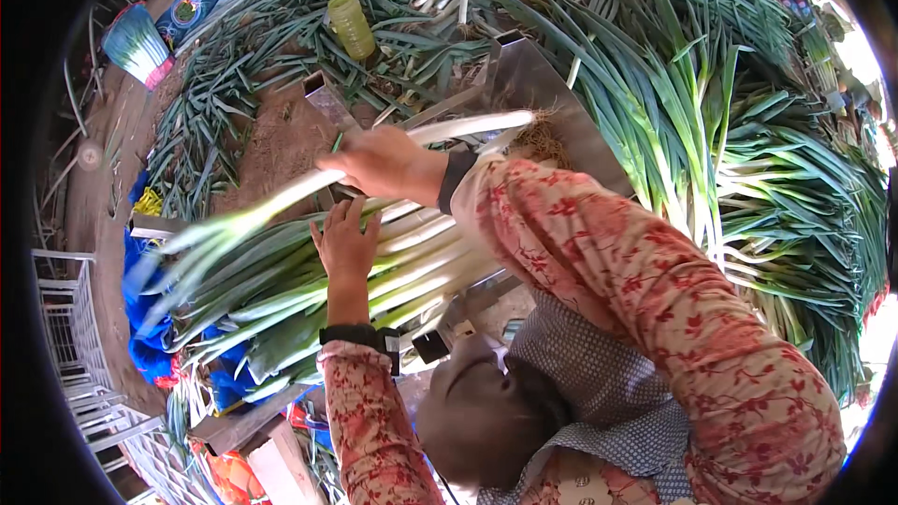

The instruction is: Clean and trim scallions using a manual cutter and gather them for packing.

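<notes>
My right hand (382, 163) is closed around the pale stalk of a long green onion (468, 128), its green leaves fanning toward the lower left and its roots pointing right. Below it, my left hand (345, 238) rests with fingers spread on the upper side of a row of green onions (414, 252) laid side by side. These stalks lie on a metal stand, leaves to the left. A bundle of roots (539, 142) shows beside my right sleeve, over a metal plate (572, 102). My right forearm hides part of the row.
Large heaps of green onions (659, 105) fill the right side. Cut leaves (210, 105) litter the ground around a yellow-green plastic jar (351, 24). A square metal post end (324, 95) stands above my hands. At left are a white metal rack (77, 337) and blue bags (144, 294).
</notes>
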{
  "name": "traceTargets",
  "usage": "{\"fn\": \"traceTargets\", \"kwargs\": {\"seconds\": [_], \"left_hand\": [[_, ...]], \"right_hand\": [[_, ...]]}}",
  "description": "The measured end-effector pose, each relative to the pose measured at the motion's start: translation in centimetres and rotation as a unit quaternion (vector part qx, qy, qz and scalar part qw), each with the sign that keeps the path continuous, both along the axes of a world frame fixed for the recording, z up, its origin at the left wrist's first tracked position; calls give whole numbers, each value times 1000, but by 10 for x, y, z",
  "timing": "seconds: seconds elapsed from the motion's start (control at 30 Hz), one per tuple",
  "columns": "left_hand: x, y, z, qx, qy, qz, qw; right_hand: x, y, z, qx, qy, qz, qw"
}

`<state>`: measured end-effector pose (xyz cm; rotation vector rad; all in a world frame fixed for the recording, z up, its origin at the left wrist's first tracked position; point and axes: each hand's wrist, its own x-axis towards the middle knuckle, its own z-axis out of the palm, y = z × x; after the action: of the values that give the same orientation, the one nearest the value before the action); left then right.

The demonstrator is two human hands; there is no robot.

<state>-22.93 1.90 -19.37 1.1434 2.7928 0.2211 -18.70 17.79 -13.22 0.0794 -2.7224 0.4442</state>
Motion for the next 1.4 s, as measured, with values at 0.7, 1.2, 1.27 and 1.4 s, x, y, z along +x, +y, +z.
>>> {"fn": "traceTargets", "kwargs": {"seconds": [0.7,1.2,1.27,1.4], "left_hand": [[-10,-5,-13,88,46,17,995],[-4,-3,-1,102,25,8,994],[-5,-6,-4,106,40,12,993],[-5,-6,-6,101,49,12,994]], "right_hand": [[27,14,-82,-2,-74,-229,971],[9,47,-83,-70,-207,-86,972],[12,39,-88,-58,-232,-96,966],[18,33,-87,-10,-263,-121,957]]}}
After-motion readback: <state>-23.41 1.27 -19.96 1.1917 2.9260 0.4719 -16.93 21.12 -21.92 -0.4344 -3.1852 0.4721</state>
